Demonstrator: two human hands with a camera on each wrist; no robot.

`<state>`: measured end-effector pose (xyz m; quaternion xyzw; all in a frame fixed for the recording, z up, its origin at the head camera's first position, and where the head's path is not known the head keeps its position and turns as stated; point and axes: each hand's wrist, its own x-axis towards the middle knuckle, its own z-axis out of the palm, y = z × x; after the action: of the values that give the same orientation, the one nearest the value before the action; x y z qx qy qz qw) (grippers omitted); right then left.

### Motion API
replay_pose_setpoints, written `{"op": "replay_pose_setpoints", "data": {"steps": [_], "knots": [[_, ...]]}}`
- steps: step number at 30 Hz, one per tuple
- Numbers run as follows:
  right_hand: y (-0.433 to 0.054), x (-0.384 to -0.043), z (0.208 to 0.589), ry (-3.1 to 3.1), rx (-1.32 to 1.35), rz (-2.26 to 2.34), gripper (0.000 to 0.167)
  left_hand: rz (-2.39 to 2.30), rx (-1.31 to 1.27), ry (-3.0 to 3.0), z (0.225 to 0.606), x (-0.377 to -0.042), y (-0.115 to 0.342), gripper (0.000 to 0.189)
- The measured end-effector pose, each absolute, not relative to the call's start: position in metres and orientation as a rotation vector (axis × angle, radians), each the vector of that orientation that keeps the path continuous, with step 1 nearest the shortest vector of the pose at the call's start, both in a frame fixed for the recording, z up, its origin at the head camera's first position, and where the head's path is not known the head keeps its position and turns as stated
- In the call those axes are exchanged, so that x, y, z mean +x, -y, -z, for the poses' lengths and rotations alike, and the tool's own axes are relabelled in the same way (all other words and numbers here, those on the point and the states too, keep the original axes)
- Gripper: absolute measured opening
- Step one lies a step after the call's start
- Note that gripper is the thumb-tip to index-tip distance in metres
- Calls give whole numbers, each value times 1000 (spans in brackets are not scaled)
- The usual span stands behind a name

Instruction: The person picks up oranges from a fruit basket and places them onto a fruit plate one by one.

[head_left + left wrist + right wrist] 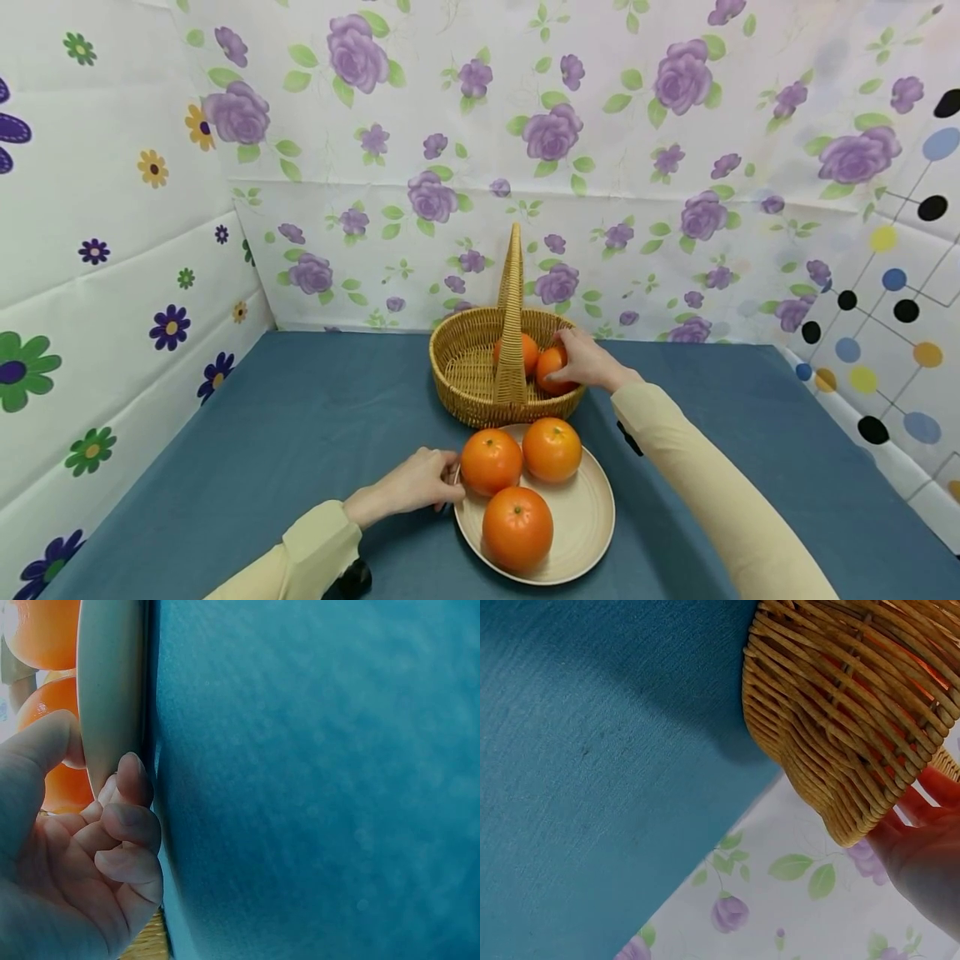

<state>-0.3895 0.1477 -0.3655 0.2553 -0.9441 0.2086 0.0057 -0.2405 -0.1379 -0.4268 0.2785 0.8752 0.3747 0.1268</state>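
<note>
In the head view, three oranges sit on a round beige plate [585, 525] near the front. My left hand [416, 482] pinches the plate's left rim, beside the back-left orange [491, 462]. The left wrist view shows its thumb [56, 739] at the upper side of the rim and curled fingers at the underside. Behind the plate stands a wicker basket [465, 404] with a tall handle. My right hand [592, 362] reaches over the basket's right edge and grips an orange [551, 372] inside. Another orange [528, 354] lies beside it, partly hidden by the handle.
A blue cloth [337, 400] covers the table. A wall sheet with purple roses [551, 133] hangs right behind the basket, and patterned sheets close off both sides. The basket handle [512, 317] rises between the basket's left and right halves.
</note>
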Motion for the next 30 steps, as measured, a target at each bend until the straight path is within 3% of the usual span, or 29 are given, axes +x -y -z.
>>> {"op": "replay_pose_setpoints", "data": {"steps": [30], "knots": [[-147, -389, 363, 2911, 893, -579, 53, -1065, 814, -2565, 427, -241, 137, 10]]}}
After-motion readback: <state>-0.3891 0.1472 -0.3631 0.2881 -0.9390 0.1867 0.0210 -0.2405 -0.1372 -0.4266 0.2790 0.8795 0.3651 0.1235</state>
